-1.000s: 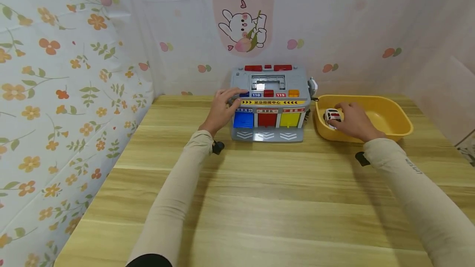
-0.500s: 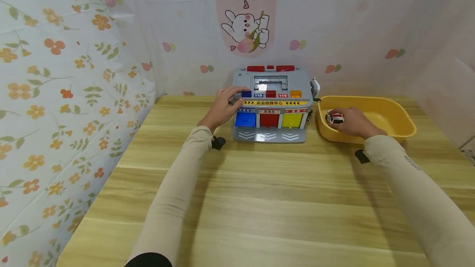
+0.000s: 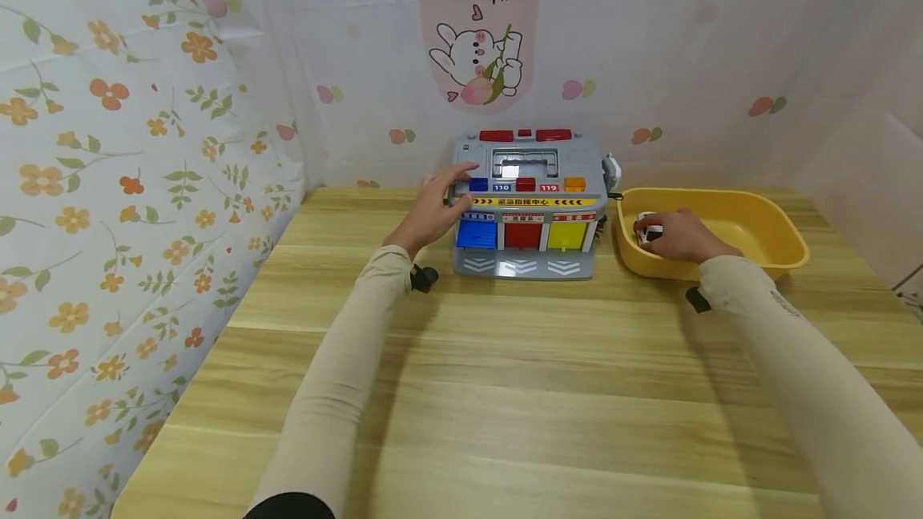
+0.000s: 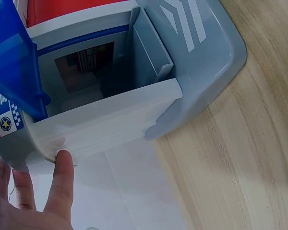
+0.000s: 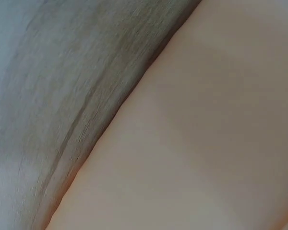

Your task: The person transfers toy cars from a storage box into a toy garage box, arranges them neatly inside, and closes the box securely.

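Observation:
A grey toy emergency station [image 3: 530, 201] stands at the back of the table with blue, red and yellow doors. My left hand [image 3: 431, 211] rests at its left front corner, thumb at the front edge and index finger over the roof behind the blue button [image 3: 479, 183]. The left wrist view shows the blue door [image 4: 12, 57] swung up above a hollow bay [image 4: 93, 72], and a straight finger touching the white side wall [image 4: 105, 115]. My right hand [image 3: 687, 235] reaches into the yellow basin [image 3: 757, 219] and pinches a small white toy car [image 3: 646, 223], partly hidden by the fingers.
The wooden table [image 3: 505, 391] extends in front of the station and basin. Behind them hangs a printed cloth [image 3: 346, 126], with a floral one [image 3: 144, 207] on the left. A white part [image 3: 611, 172] sticks out from the station's right side.
My right fingers have closed on the toy car, which has turned within the basin. My left index finger has lifted off the blue button and now lies slightly behind it.

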A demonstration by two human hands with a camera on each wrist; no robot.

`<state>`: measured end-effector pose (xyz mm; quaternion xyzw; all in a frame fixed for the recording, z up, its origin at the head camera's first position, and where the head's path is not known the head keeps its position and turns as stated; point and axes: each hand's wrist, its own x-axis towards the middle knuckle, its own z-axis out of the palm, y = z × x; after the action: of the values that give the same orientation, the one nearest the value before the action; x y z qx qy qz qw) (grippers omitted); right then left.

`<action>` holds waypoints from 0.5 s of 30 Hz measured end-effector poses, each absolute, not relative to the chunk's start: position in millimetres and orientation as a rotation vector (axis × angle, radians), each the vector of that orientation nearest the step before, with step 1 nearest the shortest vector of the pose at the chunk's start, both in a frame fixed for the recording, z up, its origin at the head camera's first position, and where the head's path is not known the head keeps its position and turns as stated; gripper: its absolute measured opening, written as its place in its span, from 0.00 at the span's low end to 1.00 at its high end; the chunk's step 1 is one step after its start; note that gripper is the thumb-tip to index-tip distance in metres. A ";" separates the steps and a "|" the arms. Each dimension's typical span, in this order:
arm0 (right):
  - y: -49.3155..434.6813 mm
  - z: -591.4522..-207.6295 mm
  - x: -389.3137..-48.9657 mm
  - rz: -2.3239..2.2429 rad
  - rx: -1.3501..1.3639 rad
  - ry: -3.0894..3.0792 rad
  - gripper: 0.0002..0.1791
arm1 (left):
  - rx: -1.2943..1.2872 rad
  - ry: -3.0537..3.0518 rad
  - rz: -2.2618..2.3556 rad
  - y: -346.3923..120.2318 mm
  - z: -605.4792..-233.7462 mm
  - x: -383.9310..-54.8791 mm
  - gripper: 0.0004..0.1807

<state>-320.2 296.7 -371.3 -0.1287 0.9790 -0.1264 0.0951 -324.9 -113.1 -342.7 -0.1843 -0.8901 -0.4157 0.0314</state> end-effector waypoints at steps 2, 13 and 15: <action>296.8 -372.5 -320.9 -0.367 -0.379 2.906 0.24 | -0.580 -2.743 -1.256 -113.2 -343.0 -324.7 0.27; 294.8 -374.3 -322.9 -0.411 -0.326 2.930 0.24 | -0.600 -2.741 -1.235 -114.3 -342.7 -325.7 0.24; 294.1 -374.2 -323.0 -0.417 -0.330 2.941 0.24 | -0.604 -2.742 -1.227 -114.8 -342.4 -325.4 0.24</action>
<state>-323.0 294.1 -374.2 -0.1101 0.9812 -0.1391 0.0764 -325.4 -114.8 -342.4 -0.1970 -0.8942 -0.4002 0.0387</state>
